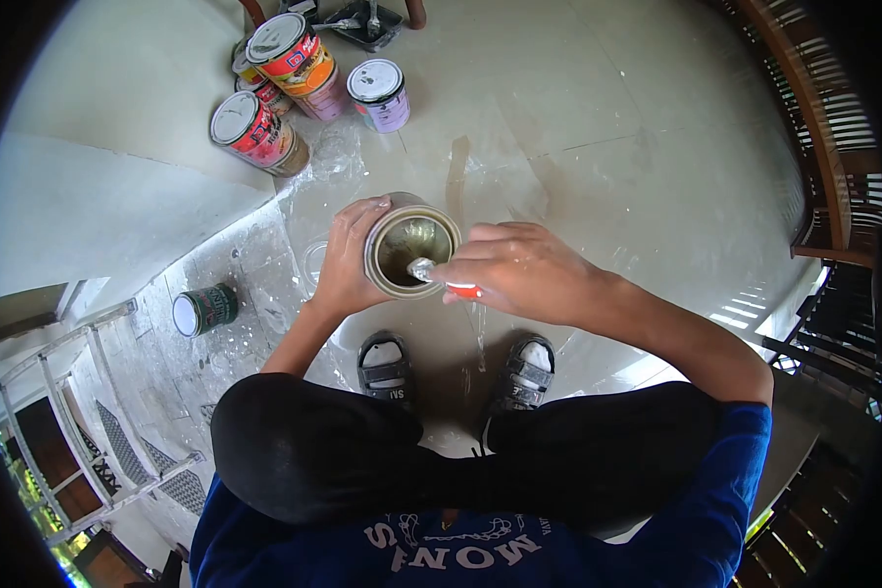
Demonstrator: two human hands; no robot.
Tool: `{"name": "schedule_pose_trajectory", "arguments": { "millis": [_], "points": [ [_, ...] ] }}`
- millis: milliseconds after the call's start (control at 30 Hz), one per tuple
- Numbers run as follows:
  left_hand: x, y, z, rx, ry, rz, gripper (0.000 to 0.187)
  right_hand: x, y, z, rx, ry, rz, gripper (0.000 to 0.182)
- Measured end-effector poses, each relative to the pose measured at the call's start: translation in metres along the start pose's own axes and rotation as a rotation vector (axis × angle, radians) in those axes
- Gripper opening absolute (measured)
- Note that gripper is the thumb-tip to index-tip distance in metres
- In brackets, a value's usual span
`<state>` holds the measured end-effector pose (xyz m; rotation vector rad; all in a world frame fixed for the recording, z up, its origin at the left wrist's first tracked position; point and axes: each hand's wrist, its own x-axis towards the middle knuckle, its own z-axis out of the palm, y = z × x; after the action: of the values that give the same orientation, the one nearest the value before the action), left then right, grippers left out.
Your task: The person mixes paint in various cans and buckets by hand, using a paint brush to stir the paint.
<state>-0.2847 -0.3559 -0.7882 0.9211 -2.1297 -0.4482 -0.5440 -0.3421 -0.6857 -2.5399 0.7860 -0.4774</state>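
Observation:
My left hand (351,257) is wrapped round the side of an open paint can (373,257), held above the floor between my knees and the stored cans. The can's mouth faces me, and its inside looks smeared and mostly bare. In my right hand (524,263) is a red-handled tool (464,291) with a whitish, smeared tip that reaches over the can's rim into the mouth. The fingers cover much of the tool, so its exact kind is hidden. White specks mark both hands.
Several paint cans (262,132) stand by the wall at upper left, with a lilac-labelled can (380,95) beside them. A black tray (370,27) lies behind. A green can (205,310) rests at left near a white metal frame (73,416). Wooden furniture (825,127) stands at right.

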Motion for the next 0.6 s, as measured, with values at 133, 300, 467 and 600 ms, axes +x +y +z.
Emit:
{"name": "schedule_pose_trajectory", "arguments": {
  "millis": [133, 300, 467, 600],
  "points": [
    [-0.005, -0.001, 0.001, 0.009, -0.030, 0.010, 0.112, 0.002, -0.003, -0.005, -0.047, 0.082, 0.030, 0.027],
    [-0.006, 0.004, 0.002, -0.013, -0.031, 0.007, 0.107, 0.002, 0.001, 0.001, -0.020, 0.086, -0.014, 0.024],
    [-0.009, 0.003, 0.001, -0.043, -0.055, -0.029, 0.107, -0.001, -0.001, -0.010, -0.050, 0.095, -0.027, 0.033],
    [-0.011, 0.002, 0.003, -0.039, -0.030, -0.015, 0.111, -0.001, -0.002, -0.011, -0.145, 0.081, -0.012, 0.035]
  ]
}}
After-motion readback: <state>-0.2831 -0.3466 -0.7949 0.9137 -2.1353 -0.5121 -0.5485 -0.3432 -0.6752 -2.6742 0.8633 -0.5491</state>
